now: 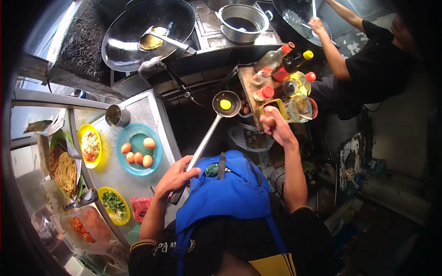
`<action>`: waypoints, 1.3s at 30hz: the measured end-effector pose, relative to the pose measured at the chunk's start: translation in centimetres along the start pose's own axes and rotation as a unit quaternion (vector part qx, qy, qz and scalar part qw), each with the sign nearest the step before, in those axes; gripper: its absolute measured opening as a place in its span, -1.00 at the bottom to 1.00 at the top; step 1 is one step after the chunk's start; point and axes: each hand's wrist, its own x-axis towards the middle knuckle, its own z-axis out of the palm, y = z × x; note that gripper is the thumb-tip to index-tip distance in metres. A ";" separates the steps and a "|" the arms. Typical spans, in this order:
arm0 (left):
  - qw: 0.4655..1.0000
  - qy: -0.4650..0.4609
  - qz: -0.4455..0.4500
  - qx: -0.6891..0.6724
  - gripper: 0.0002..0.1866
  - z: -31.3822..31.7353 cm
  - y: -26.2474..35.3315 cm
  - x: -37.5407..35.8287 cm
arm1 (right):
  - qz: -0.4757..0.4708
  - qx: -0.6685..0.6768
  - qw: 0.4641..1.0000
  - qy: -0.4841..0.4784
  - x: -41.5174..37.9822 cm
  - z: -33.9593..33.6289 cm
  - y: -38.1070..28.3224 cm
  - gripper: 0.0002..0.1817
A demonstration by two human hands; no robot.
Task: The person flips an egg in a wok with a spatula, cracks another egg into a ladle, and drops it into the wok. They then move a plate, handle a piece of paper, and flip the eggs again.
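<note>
My left hand (pixel 177 175) is wrapped round the long handle of a metal ladle (pixel 227 112), whose bowl holds a raw egg yolk (pixel 225 104). My right hand (pixel 275 124) is closed at a yellow-rimmed container (pixel 272 104) on the wooden seasoning shelf (pixel 248 87); whatever its fingers pinch is too small to make out. Beside that hand stand a glass jar (pixel 299 109) and a red-capped shaker (pixel 264 94). On the metal counter at the left, a blue plate (pixel 123 158) carries several brown eggs (pixel 148 143).
A wok (pixel 115 43) with frying egg and a spatula sits at the upper left, near a metal pot (pixel 225 34). Another person's hand (pixel 316 25) works over a second wok (pixel 292 18). Yellow plates (pixel 83 138) of food and a metal cup (pixel 117 116) stand on the left.
</note>
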 end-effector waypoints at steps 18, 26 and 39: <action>0.994 0.065 -0.018 -0.089 -0.49 4.3 -0.6 -2.8 | 0.234 -0.294 0.907 0.187 -4.1 -21.6 24.7 -0.71; 0.989 0.069 0.007 -0.131 -0.54 5.0 -0.8 -5.2 | 0.311 -0.323 0.887 0.108 -3.5 -18.7 25.4 -0.61; 0.957 0.210 0.039 -0.195 -0.56 3.2 -0.4 -11.7 | 0.256 -0.380 0.888 0.053 2.0 -17.0 23.3 -0.59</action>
